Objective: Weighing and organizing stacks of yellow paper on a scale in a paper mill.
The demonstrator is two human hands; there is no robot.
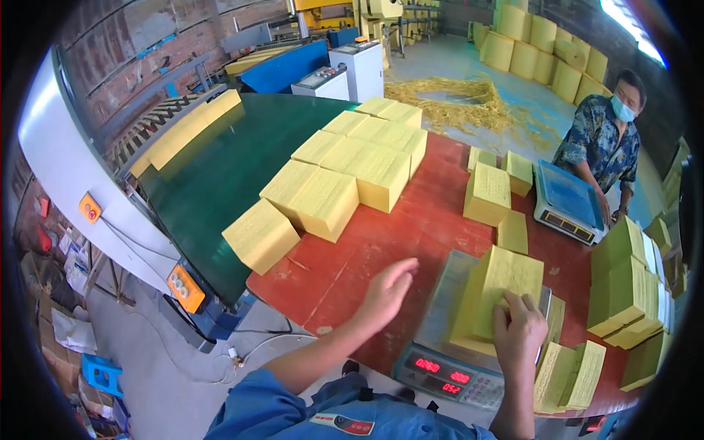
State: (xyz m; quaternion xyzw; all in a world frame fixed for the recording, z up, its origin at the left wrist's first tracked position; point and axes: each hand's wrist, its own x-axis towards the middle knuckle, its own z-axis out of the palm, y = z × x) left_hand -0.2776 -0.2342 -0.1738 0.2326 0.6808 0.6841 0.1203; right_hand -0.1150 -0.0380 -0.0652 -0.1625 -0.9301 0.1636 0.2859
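A digital scale (440, 319) with a lit red display stands near the front edge of the red table (411, 246). On its plate rests a block of stacked yellow paper sheets (513, 270). My right hand (522, 330) is at the near right side of this block, its fingers curled and pressed onto the paper; part of the grip is hidden behind the hand. Left of the scale, my left hand (385, 297) hovers over the table. Its fingers are stretched out and it holds nothing.
Rows of yellow paper blocks (345, 165) stand between the green conveyor belt (198, 183) and the table. More paper stacks (572, 374) lie right of the scale. Across the table, a masked person (609, 139) stands by a second scale (568, 194). Paper rolls (543, 44) stand behind.
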